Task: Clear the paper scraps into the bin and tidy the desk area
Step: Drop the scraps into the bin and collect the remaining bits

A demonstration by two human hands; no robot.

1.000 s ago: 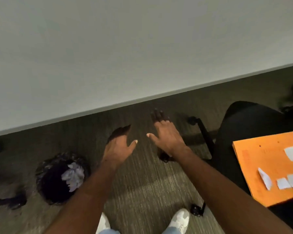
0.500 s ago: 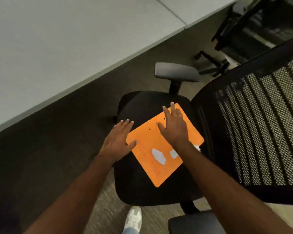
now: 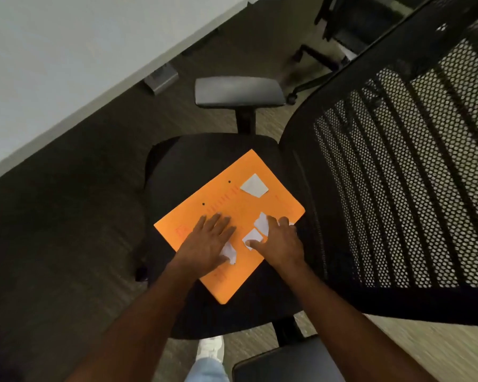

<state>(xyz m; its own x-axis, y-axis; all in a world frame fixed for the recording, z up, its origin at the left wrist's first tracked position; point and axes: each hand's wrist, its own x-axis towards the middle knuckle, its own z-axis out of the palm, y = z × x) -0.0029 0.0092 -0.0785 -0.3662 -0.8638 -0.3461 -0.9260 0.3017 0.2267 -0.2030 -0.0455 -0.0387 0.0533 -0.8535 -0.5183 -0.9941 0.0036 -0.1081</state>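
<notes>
An orange folder (image 3: 232, 213) lies on the black seat of an office chair (image 3: 193, 161). Several white paper scraps rest on it. One scrap (image 3: 254, 185) sits alone near the folder's far corner. My left hand (image 3: 207, 244) lies flat on the folder with fingers spread, and a crumpled scrap (image 3: 230, 253) is bunched under its thumb. My right hand (image 3: 280, 244) has its fingers curled over a lifted scrap (image 3: 260, 222), with its thumb on another scrap (image 3: 253, 236). The bin is out of view.
The chair's mesh backrest (image 3: 398, 175) rises on the right, close to my right arm. Its grey armrest (image 3: 239, 92) stands beyond the seat. A white desk top (image 3: 66, 51) fills the upper left. Another chair's base (image 3: 315, 59) is behind. My shoe (image 3: 210, 351) is below.
My view swung from the floor and bin to the chair. Both hands came down onto the orange folder and now rest on the scraps, one of which has crumpled.
</notes>
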